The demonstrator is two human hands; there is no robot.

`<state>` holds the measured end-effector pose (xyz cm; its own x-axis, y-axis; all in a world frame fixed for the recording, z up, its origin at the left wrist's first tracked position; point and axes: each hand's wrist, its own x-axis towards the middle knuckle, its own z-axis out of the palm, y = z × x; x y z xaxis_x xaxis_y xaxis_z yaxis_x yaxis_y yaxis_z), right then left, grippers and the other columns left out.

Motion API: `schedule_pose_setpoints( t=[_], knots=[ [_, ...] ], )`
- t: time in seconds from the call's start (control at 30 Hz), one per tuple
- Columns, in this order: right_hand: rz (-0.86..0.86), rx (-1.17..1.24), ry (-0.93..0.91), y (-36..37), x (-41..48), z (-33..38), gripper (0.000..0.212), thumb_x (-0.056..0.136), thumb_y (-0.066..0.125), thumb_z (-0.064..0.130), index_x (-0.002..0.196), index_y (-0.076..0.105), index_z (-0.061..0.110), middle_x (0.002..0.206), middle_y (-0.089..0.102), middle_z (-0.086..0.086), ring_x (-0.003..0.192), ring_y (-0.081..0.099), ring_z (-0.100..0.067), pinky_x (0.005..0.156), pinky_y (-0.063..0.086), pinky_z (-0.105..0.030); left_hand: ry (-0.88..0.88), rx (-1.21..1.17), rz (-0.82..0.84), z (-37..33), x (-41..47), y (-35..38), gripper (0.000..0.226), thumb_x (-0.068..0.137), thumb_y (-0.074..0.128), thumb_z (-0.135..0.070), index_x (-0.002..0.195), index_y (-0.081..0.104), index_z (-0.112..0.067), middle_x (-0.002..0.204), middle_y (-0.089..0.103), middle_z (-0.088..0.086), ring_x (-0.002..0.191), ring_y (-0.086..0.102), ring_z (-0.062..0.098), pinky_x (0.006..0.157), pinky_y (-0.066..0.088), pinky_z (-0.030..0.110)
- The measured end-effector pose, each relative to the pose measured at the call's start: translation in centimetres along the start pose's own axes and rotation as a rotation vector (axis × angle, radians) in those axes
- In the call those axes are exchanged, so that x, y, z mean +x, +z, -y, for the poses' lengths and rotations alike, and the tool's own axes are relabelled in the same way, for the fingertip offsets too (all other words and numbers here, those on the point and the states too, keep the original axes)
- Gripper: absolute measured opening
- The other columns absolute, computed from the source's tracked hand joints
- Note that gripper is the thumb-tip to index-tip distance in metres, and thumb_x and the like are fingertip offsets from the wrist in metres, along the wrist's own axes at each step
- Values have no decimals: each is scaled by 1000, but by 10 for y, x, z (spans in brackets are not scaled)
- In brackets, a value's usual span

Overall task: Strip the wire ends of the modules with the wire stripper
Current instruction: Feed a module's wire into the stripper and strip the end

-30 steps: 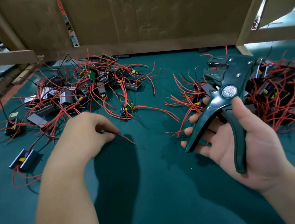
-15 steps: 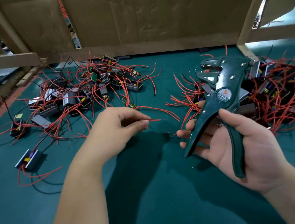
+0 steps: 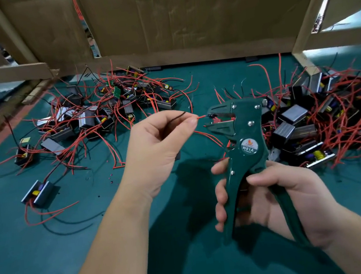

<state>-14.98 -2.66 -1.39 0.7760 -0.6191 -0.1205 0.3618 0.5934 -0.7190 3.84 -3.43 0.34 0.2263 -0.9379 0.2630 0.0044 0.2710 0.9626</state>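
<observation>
A teal mat (image 3: 53, 255) covers the bench in my feed, walled at the back by brown cardboard (image 3: 182, 11) on wooden battens. Above the middle of the mat the dark green wire stripper (image 3: 246, 133) stands upright with its head pointing left. A red wire (image 3: 201, 117) reaches its mouth, the tip lying between jaws that stand slightly apart. I cannot tell which module the wire leads to.

A heap of modules (image 3: 96, 122) tangled in red leads lies behind the left hand (image 3: 160, 144), and a second heap (image 3: 309, 118) crowds in right behind the tool's head. One module (image 3: 38, 192) lies apart at the left.

The left hand pinches the red wire between thumb and forefinger just beside the tool's head, its other fingers curled in. A thin black wire (image 3: 177, 115) loops out of the same pinch. The right hand (image 3: 291, 193) grips the stripper, fingers wrapped round the front handle, the rear handle against the palm. Both bare forearms rise from the lower edge.
</observation>
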Motion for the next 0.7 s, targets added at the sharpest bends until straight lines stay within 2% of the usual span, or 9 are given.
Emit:
schedule_pose_setpoints(
  t=[0.13, 0.43, 0.53, 0.7],
  knots=[
    [92, 10, 33, 2, 0, -1, 42, 70, 68, 16, 107, 62, -3, 86, 58, -27, 79, 58, -42, 77, 48, -57, 61, 20, 40, 1, 0, 4, 12, 82, 65, 1, 80, 66, -11, 59, 64, -16, 50, 53, -7, 53, 39, 5],
    [36, -32, 64, 1, -2, 0, 36, 71, 74, 28, 92, 64, 1, 77, 58, -24, 69, 59, -38, 69, 52, -52, 142, 74, 78, 1, 0, 1, 14, 82, 68, -4, 81, 68, -18, 67, 66, -15, 62, 55, -6, 58, 42, 9],
    [11, -62, 73, 0, -3, 1, 43, 73, 75, 42, 88, 64, 4, 74, 58, -22, 66, 60, -37, 69, 51, -52, 147, 113, 73, 2, 1, 2, 9, 80, 69, -14, 80, 68, -23, 67, 64, -13, 63, 52, 2, 58, 41, 15],
    [-5, -116, 69, -2, -4, 1, 50, 75, 71, 53, 86, 63, 5, 72, 58, -20, 63, 60, -35, 67, 51, -52, 171, 179, 56, 5, 1, 1, 9, 79, 70, -22, 76, 70, -30, 69, 63, -10, 67, 49, 18, 59, 41, 36]
  ],
)
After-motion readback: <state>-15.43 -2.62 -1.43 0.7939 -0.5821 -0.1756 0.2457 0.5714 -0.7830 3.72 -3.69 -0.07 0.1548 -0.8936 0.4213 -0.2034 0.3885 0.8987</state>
